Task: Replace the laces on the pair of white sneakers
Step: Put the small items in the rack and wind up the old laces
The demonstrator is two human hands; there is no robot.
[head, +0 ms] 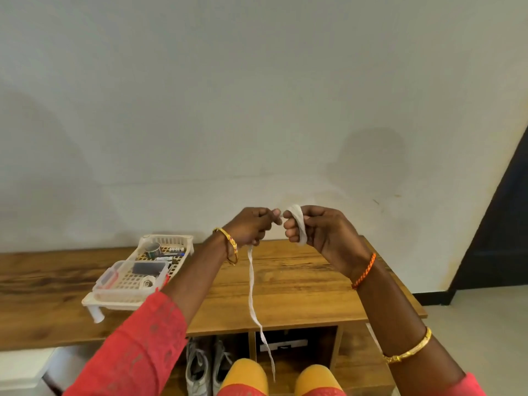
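Both hands' fingers grasping white lace (253, 284), left hand (251, 227), right hand (317, 228), sneakers (207, 367) half hidden

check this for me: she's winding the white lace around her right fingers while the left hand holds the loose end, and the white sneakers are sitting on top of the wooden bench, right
Not quite. The head view shows the white sneakers on the shelf under the wooden bench, not on top. The rest holds: the white lace is wound around the right hand fingers, and the left hand holds the hanging end.

tabletop (300, 281) right: bare | left: basket (137, 270) blocks
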